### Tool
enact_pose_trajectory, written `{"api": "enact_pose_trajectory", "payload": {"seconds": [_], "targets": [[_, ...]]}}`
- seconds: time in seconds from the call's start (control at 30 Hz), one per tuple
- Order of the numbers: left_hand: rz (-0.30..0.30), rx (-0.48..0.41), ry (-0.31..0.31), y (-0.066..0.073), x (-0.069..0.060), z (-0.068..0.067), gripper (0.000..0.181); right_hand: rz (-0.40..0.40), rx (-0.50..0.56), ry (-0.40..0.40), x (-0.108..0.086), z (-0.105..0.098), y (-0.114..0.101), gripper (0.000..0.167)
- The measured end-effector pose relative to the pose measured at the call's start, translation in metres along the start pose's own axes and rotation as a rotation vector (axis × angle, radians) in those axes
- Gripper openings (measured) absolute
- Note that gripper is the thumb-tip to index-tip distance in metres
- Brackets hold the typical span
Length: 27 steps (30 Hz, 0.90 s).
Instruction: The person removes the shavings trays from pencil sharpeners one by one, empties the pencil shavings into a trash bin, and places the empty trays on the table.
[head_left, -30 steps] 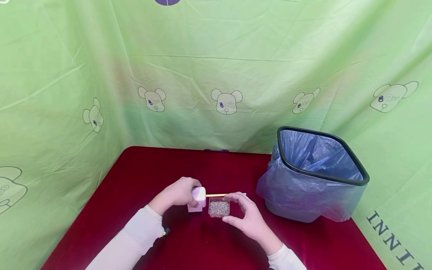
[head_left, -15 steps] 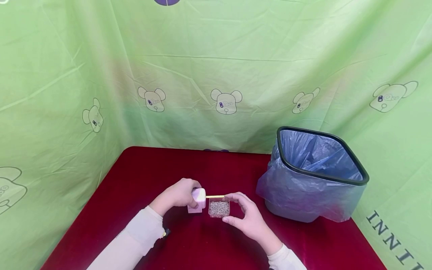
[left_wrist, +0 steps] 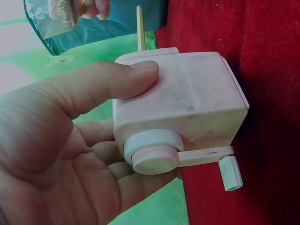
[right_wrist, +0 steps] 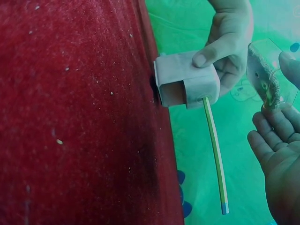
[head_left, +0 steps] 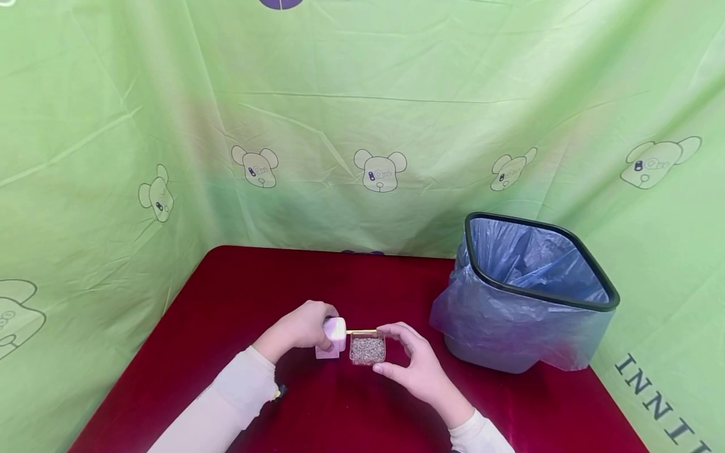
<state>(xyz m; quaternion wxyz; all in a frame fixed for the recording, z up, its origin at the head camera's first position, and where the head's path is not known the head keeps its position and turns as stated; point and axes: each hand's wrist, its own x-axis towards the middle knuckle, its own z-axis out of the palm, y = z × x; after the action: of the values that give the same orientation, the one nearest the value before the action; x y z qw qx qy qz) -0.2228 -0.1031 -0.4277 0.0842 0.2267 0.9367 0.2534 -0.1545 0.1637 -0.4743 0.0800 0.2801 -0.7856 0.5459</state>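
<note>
A pale pink pencil sharpener (head_left: 335, 335) with a side crank (left_wrist: 201, 157) is gripped by my left hand (head_left: 298, 326), thumb across its body in the left wrist view. A yellow pencil (right_wrist: 216, 154) sticks out of its front, pointing right in the head view. In the right wrist view a rectangular opening shows in the sharpener. My right hand (head_left: 416, 365) holds a small clear tray (head_left: 367, 350) of grey-brown shavings between thumb and fingers, just right of the sharpener and apart from it.
A bin (head_left: 487, 343) with a black rim and blue liner bag stands at the right of the red-covered table (head_left: 272, 277). Green printed cloth hangs behind and on both sides. Small specks lie on the red cloth in the right wrist view.
The left hand and sharpener have shifted slightly toward the near side. The pencil has tilted and moved slightly nearer the tray. My right hand and the tray hold nearly still.
</note>
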Motion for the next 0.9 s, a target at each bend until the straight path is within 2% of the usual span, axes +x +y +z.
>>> {"api": "enact_pose_trajectory", "payload": {"seconds": [0.33, 0.6, 0.9], "targets": [[-0.015, 0.004, -0.013, 0.001, 0.001, 0.003, 0.054, -0.017, 0.030, -0.006, 0.004, -0.005, -0.036, 0.055], [-0.025, -0.028, -0.036, 0.004, 0.000, 0.003, 0.054, -0.012, 0.039, -0.013, 0.003, -0.004, -0.034, 0.055], [-0.020, -0.010, -0.038, 0.003, 0.001, 0.003, 0.055, -0.020, 0.036, -0.014, 0.003, -0.005, -0.034, 0.054]]}}
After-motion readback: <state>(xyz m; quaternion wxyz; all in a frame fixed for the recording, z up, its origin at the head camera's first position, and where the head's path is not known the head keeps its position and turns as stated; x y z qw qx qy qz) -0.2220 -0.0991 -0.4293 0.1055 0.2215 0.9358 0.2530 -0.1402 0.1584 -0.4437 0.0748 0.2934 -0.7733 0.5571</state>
